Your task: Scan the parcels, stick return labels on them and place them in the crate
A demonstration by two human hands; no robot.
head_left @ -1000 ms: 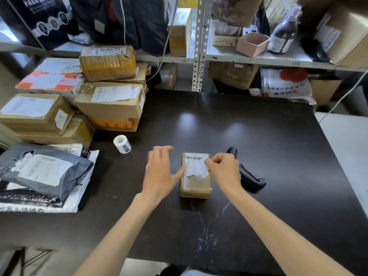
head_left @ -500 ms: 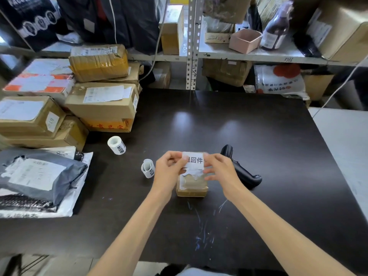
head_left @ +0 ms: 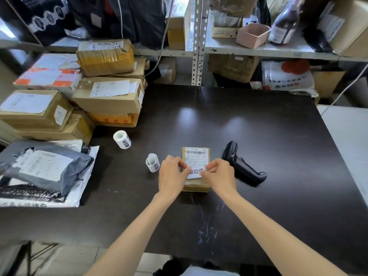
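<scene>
White return label (head_left: 196, 172): a small paper sticker with bold black characters, stretched between both hands over the near half of the parcel, its long axis laid left to right.
Parcel (head_left: 196, 187): a small brown cardboard box wrapped in glossy tape, set at the middle of the table. Its long axis runs away from the person, so the sticker is laid across it.
Barcode sheet (head_left: 195, 154): matte white print on the far half of the box top, left uncovered.
Contact: it cannot be told whether the sticker is already pressed down or held just above the cardboard, since the fingers hide its edges.
Left hand (head_left: 172, 175): the sticker's left edge is pinched by curled thumb and forefinger.
Right hand (head_left: 220, 176): the right edge is pinched the same way; neither hand is nearer.
Coming move: a straight press downward, then smoothing outward, is judged likely.
Scanner (head_left: 242, 168): black moulded plastic, pistol-shaped, laid on its side just right of the box.
Label rolls: one (head_left: 153, 165) is stood beside the left hand, and another (head_left: 122, 139) lies farther back and left.
Table (head_left: 268, 136): dark and glossy, scratched pale near the front.
Waiting stack (head_left: 108, 100): taped cardboard boxes at the left, with a grey plastic mailer bag (head_left: 45, 168) in front.
Crate: not seen.
</scene>
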